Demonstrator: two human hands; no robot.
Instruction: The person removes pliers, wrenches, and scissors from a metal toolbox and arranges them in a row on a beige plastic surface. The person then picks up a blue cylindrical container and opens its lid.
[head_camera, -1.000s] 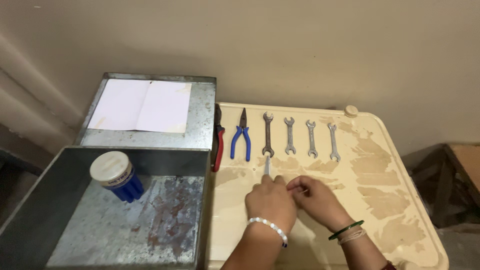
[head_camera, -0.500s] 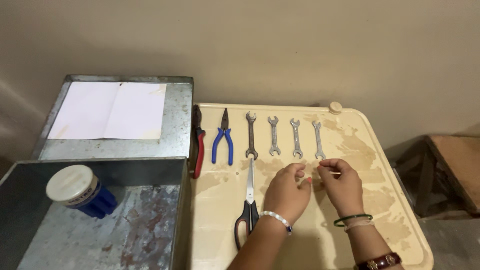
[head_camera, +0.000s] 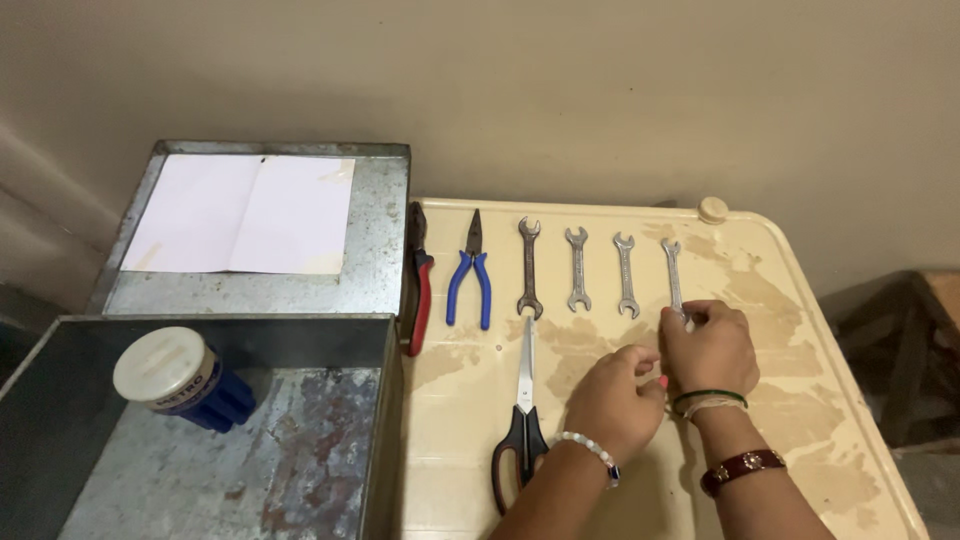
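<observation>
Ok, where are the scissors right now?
In the head view the scissors lie closed on the cream table, blades pointing away, just left of the left hand and below the dark wrench, beside the metal box.

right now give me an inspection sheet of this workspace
surface: cream table, stained and worn
job's things: four wrenches in a row; right hand touches the rightmost wrench; left hand beside it
clutter: scissors, blue pliers, red pliers; metal box holding a white-lidded jar; paper on its lid
fingers: both hands' curled, close together, anything held hidden
cables: nothing seen
surroundings: plain wall, wooden stool at right
</observation>
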